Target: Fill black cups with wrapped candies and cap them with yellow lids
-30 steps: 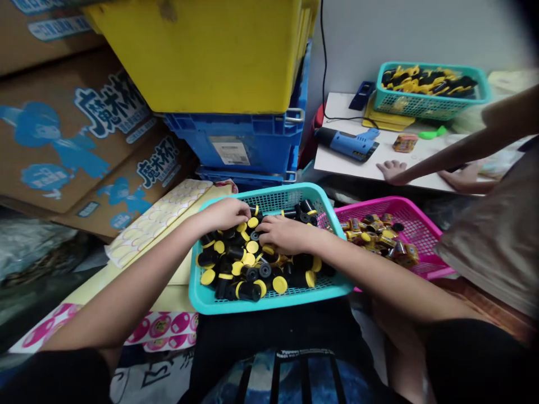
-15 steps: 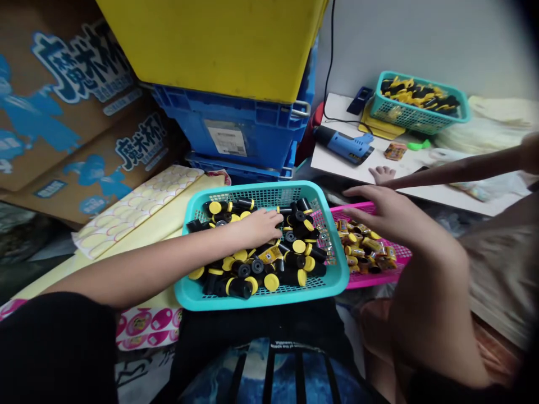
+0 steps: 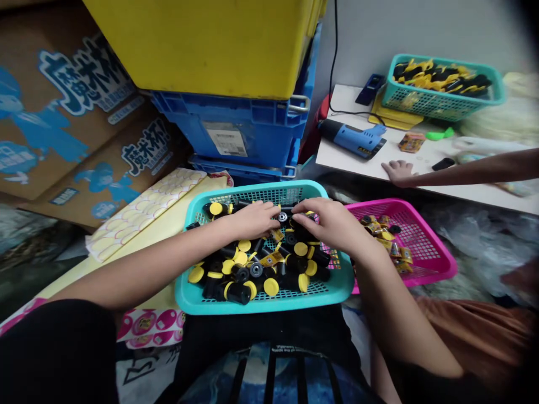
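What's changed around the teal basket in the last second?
The right hand moved left from over the magenta mesh basket back into the teal mesh basket, beside the left hand, among black yellow-capped cylinders. The co-worker's torso left the view; the cylinders lie much as before.

The teal basket [image 3: 265,304] is plastic mesh with a smooth, faintly glossy rim, and the plastic cylinders [image 3: 238,293] inside it look matt black with yellow ends. Left of it, the carton [image 3: 101,148] is matt cardboard.

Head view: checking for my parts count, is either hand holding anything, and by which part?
Cannot be told: the left hand and right hand both lie over black yellow-capped cylinders in the teal basket, and the hands hide any grip.
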Demonstrator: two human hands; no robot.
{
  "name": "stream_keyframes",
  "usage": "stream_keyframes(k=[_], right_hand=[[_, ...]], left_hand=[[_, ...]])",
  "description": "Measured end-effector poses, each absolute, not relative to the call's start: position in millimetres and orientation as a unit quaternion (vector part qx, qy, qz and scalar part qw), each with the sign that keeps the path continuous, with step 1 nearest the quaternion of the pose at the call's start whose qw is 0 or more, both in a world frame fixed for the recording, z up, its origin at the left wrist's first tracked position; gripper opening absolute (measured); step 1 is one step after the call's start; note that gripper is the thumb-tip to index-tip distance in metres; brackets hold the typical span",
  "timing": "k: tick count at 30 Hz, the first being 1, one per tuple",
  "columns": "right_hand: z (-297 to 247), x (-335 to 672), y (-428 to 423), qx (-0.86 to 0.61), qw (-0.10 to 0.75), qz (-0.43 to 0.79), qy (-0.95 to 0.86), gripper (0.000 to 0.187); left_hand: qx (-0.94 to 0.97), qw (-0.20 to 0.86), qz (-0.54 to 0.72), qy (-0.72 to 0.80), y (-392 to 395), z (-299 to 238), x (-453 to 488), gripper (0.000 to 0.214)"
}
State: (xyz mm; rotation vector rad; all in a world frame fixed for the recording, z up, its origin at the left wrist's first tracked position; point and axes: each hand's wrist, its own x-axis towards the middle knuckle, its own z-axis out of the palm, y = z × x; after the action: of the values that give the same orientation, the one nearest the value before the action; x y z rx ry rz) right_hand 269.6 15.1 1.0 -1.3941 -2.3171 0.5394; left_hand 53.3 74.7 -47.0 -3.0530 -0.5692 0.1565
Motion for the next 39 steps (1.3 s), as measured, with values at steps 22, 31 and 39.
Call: stream_keyframes(k=[22,31,39], right_hand=[[2,283,-6,-0.537,0.159,0.191,-0.806,0.032],[-4,233,24,-0.513,0.154,0.450,-0.715,0.061],[0,211,14,-0.390,0.258,0.633,-0.617,0.035]], left_hand=[[-0.862,-0.275,0.011,-0.425,15,-4,42,0.024],[-0.890,-0.153,-0.254,-0.346,-9,-12,9,0.017],[-0.796,-0.038,-0.464,-0.387,-24,-21,1,0.021]])
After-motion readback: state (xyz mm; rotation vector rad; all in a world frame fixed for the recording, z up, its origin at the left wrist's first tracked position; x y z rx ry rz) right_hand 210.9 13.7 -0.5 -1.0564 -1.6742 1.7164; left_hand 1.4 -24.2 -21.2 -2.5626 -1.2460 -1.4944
